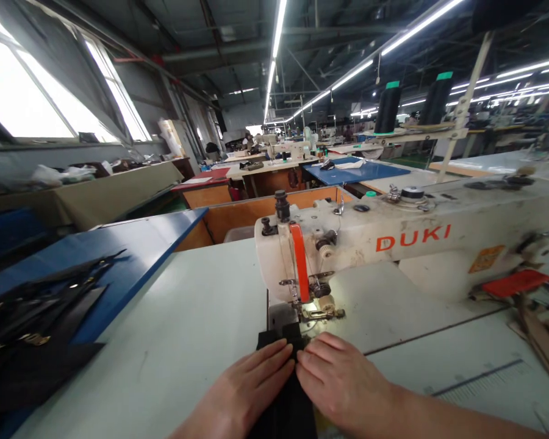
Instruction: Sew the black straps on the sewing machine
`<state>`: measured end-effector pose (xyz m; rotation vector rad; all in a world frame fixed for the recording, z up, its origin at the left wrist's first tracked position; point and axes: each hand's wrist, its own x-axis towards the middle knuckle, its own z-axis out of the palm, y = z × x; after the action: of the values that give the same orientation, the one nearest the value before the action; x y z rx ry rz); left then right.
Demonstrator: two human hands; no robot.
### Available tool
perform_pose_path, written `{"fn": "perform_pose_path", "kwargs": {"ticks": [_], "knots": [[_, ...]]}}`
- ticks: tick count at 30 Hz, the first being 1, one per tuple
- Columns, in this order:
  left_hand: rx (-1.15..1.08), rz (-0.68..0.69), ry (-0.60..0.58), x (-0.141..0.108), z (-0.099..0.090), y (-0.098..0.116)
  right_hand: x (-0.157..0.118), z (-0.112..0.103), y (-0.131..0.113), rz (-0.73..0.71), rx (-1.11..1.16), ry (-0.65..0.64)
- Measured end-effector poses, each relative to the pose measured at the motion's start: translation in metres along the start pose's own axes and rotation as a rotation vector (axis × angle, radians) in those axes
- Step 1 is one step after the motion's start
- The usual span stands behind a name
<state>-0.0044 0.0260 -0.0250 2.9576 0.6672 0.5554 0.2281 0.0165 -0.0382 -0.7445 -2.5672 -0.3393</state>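
A black fabric piece (282,405) lies on the sewing machine table, its far end just in front of the presser foot and needle area (312,312). My left hand (251,381) rests on top of the fabric, its fingers stretched out and flat. My right hand (336,381) has its fingers bent at the fabric's right edge and grips it there; its thumb is hidden. Both sets of fingertips nearly meet over the fabric. The white sewing machine (348,238) stands right ahead, with a red lever-like guard (299,262) on its head and a small lamp glow beside the needle.
On the blue tabletop (155,235) at left lies a pile of black fabric pieces (41,317) with metal fittings. Black thread cones (388,110) stand on a rack behind the machine. A printed ruler (480,377) runs along the table at right, near a red-topped part (516,282).
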Motion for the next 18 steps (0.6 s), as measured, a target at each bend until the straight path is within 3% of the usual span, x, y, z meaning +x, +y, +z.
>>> {"fn": "perform_pose_path", "kwargs": {"ticks": [4, 11, 18], "knots": [[-0.022, -0.089, -0.004, -0.006, 0.007, 0.001, 0.002, -0.001, 0.001, 0.014, 0.031, 0.002], [-0.071, -0.160, -0.016, -0.005, -0.002, 0.007, 0.000, -0.017, 0.006, 0.187, 0.088, -0.034], [-0.132, -0.240, -0.013, -0.008, -0.005, 0.002, -0.002, -0.018, 0.006, 0.061, 0.086, 0.058]]}}
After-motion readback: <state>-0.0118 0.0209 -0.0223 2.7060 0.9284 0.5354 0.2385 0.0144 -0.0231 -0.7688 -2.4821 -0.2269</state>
